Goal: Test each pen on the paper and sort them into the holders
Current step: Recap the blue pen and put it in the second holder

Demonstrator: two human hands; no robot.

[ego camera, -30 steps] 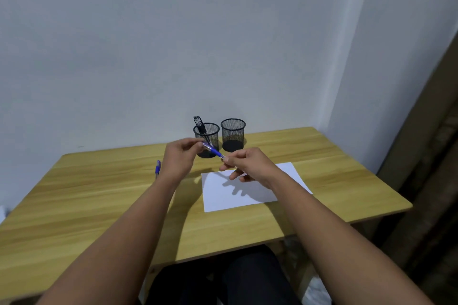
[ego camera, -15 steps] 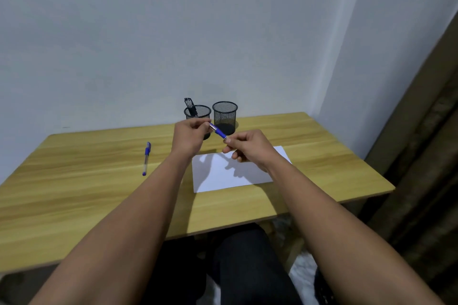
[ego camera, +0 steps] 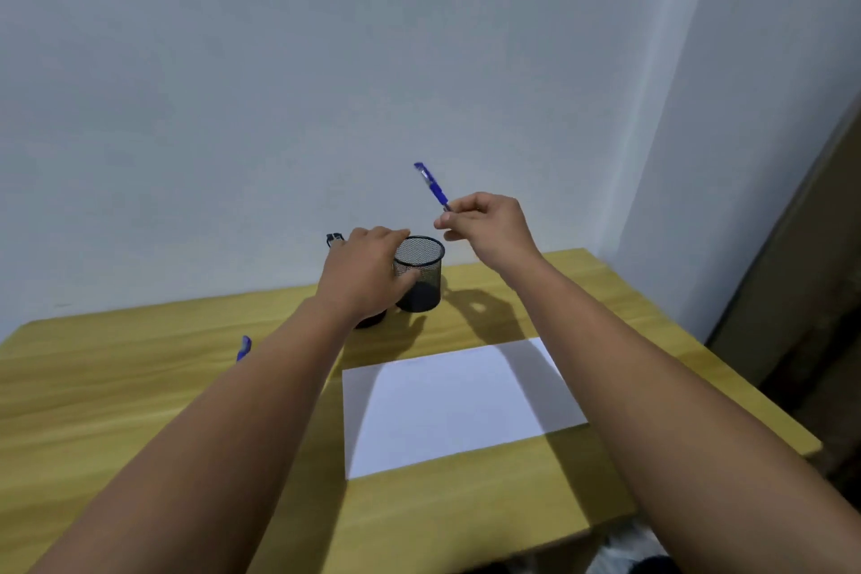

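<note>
My right hand (ego camera: 484, 224) pinches a blue pen (ego camera: 432, 186) by its lower end and holds it tilted in the air, just above and to the right of the right mesh holder (ego camera: 421, 280). My left hand (ego camera: 368, 275) is at the two black holders, with its thumb on the right holder's front wall and its fingers by the rim. That hand hides most of the left holder (ego camera: 370, 319); a black pen top (ego camera: 334, 240) sticks out of it. The white paper (ego camera: 456, 405) lies flat in front of me.
A second blue pen (ego camera: 243, 347) lies on the wooden table (ego camera: 116, 387) to the left, mostly hidden by my left forearm. The holders stand close to the back wall. The table's right edge is near a corner of the room.
My right hand took the blue pen alone and lifted it above the right holder. My left hand let go of the pen and moved forward onto the holders.
</note>
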